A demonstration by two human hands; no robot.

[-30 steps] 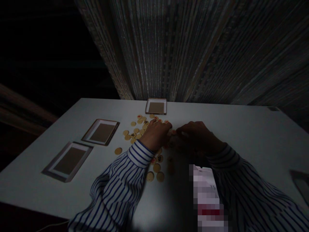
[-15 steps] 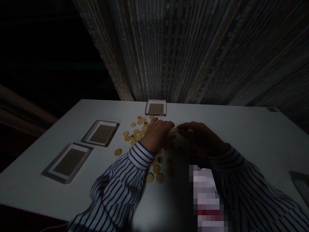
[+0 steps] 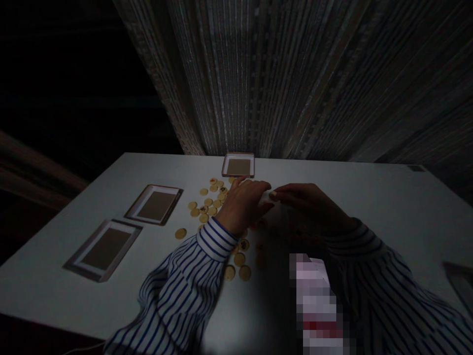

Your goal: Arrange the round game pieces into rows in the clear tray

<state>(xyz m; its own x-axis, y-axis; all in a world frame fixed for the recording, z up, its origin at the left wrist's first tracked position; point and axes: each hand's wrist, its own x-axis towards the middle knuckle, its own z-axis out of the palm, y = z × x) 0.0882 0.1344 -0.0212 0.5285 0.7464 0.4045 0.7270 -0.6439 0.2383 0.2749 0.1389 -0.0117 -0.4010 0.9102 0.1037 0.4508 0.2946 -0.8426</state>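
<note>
Round wooden Chinese chess pieces (image 3: 203,217), some marked with black or red characters, lie scattered on the white table (image 3: 155,261). My left hand (image 3: 244,203) hovers over the right part of the scatter, its thumb and fingers apart, and hides several pieces beneath it. Just right of it, my right hand (image 3: 308,199) pinches one chess piece (image 3: 274,195) between thumb and fingertips. That piece is close to the left fingertips; contact cannot be made out. More pieces (image 3: 260,246) sit in the dark shadow below the hands.
Two shallow framed trays (image 3: 154,203) stand on the left, and another tray (image 3: 238,166) is at the far edge. A pixelated pale object (image 3: 318,296) is near me. Beaded curtains (image 3: 236,74) hang behind the table. A dark-edged object (image 3: 460,281) shows at right.
My right hand has shifted slightly, and the chess piece in its pinch shows more clearly. My left fingers have moved a little to the right. The trays stay put.
</note>
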